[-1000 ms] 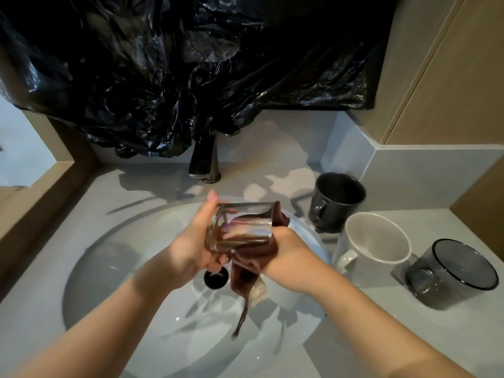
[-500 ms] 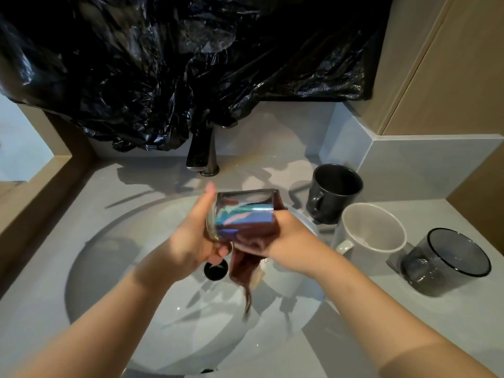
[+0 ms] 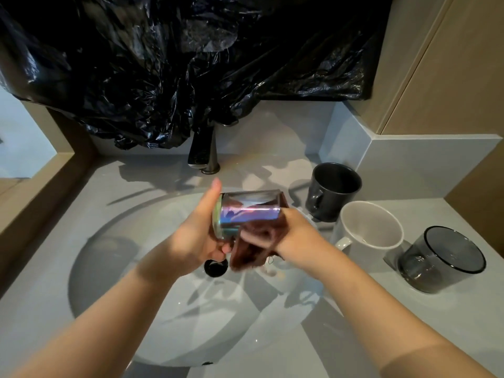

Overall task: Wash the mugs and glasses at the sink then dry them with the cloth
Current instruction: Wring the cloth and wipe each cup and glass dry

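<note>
An iridescent clear glass (image 3: 249,212) lies on its side above the white sink (image 3: 114,268). My left hand (image 3: 197,236) holds it at its base, thumb up and fingers curled beneath. My right hand (image 3: 293,236) grips a dark brown cloth (image 3: 252,251) that is stuffed into the glass's mouth and hangs below it. On the counter to the right stand a dark grey mug (image 3: 331,190), a white mug (image 3: 368,227) and a smoky grey glass (image 3: 441,259).
The dark tap (image 3: 204,154) rises behind the sink, under crumpled black plastic sheeting (image 3: 177,64). The round drain (image 3: 215,267) sits below my hands. A wooden ledge (image 3: 35,192) runs along the left, tan cabinet panels (image 3: 436,64) at the right.
The glass has turned in my hands, now showing blue-purple reflections. The hanging tail of the cloth has been gathered up and is shorter.
</note>
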A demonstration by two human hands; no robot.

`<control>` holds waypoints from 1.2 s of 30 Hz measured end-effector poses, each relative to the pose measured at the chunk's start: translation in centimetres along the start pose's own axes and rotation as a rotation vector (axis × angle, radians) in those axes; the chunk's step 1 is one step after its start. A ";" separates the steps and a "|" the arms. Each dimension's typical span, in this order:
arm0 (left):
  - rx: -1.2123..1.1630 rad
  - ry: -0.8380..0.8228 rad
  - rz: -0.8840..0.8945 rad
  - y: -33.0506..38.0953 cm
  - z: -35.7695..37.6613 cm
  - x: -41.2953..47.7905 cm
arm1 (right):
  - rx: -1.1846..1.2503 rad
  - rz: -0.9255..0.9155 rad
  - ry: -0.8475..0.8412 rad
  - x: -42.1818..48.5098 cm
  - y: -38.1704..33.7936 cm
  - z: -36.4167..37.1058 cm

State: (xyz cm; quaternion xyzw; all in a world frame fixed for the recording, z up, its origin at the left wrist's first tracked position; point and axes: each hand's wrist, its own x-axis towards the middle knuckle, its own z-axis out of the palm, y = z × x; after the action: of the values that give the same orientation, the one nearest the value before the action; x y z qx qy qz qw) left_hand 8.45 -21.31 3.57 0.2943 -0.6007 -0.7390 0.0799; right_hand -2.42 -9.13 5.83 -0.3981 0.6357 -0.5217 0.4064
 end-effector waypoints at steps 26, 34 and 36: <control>0.255 -0.005 0.294 -2.4 -0.8 -1.6 | 0.341 0.150 0.000 -0.7 1.2 0.3; 0.553 0.253 0.427 -3.2 -0.6 -1.5 | 0.502 0.312 -0.040 -1.3 1.2 0.9; 0.789 0.231 0.600 -3.2 -1.3 -1.7 | 0.556 0.376 -0.054 -1.4 1.1 0.5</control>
State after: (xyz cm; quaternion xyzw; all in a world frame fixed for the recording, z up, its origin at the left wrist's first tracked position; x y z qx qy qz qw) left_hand 11.30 -20.73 1.01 0.1963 -0.8795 -0.3630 0.2370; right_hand -1.55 -7.89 4.85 -0.1617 0.5205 -0.5804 0.6051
